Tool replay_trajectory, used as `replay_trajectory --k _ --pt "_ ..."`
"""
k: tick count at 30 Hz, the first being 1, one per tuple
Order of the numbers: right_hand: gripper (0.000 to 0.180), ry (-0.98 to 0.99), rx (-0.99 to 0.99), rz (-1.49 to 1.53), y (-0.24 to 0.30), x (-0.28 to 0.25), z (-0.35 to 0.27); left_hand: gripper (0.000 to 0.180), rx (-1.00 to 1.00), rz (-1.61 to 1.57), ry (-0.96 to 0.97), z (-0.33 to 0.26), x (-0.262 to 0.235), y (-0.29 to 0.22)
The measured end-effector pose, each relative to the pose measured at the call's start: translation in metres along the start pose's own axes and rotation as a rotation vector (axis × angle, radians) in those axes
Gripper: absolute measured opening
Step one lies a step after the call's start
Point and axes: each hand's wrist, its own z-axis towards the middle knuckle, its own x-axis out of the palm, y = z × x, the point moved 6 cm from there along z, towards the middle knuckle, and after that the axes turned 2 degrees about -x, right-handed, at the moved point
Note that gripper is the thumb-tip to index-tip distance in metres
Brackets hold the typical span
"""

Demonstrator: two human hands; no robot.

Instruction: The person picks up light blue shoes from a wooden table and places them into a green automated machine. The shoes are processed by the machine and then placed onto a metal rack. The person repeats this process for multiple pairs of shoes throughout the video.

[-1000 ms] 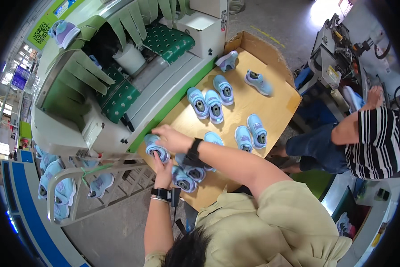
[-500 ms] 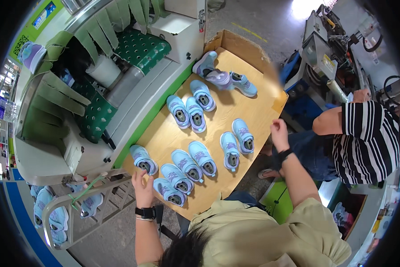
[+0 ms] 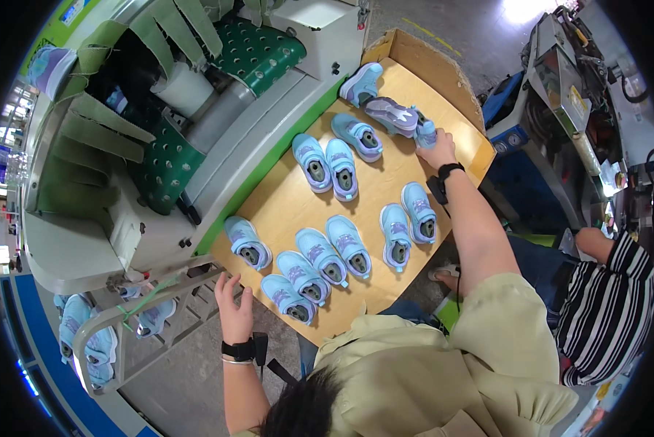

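My right hand (image 3: 438, 151) reaches to the far right of the wooden table, its fingers closed around a light blue sneaker (image 3: 424, 134). Against that shoe lies a sneaker tipped over (image 3: 390, 115), its purple-grey sole showing. Beyond it rests another sneaker (image 3: 361, 84) by the cardboard edge. My left hand (image 3: 234, 306) hovers off the near left edge of the table, fingers apart and holding nothing. Nearest to it are a sneaker (image 3: 289, 298) at the front of a row and one sneaker (image 3: 247, 242) set apart. More blue sneakers stand in pairs, a pair (image 3: 407, 222) among them at the right.
A machine with green perforated plates (image 3: 168, 171) and hanging cloth strips borders the table (image 3: 371, 295) on the left. Cardboard (image 3: 436, 69) walls its far edge. A metal rack (image 3: 134, 313) with sneakers stands lower left. A person in a striped shirt (image 3: 605, 317) is at right.
My right hand has moved from beside the table's right edge to the far sneaker and closed on it. The blurred sneaker beside it now lies still, sole showing. My left hand remains low and open.
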Motion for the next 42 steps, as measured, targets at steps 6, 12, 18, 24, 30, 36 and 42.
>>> replay_trajectory --k 6,12,18,24,30,36,42 --pt "0.074 0.171 0.084 0.576 -0.066 -0.063 -0.069 0.043 0.076 0.018 0.026 -0.016 0.008 -0.005" --pt "0.067 0.671 -0.371 0.717 0.045 -0.145 -0.177 0.083 0.527 -0.166 0.175 -0.007 0.041 -0.128" --pt "0.048 0.731 -0.357 1.383 0.125 -0.135 -0.232 0.089 0.405 -0.625 0.91 -0.033 0.098 -0.214" --pt "0.059 -0.047 -0.364 0.354 0.004 -0.018 -0.226 0.059 -0.024 -0.998 0.334 0.034 0.025 -0.185" --pt "0.077 0.079 -0.022 0.717 -0.021 -0.02 -0.207 0.07 0.466 -0.635 -0.462 0.14 -0.1 -0.208" --pt "0.059 -0.11 -0.578 0.975 0.193 -0.167 -0.157 0.08 0.366 -0.298 -0.693 0.232 -0.104 -0.158" --pt "0.058 -0.39 -0.968 0.802 0.412 -0.157 -0.07 0.084 0.496 -0.318 -0.701 0.157 -0.085 -0.174"
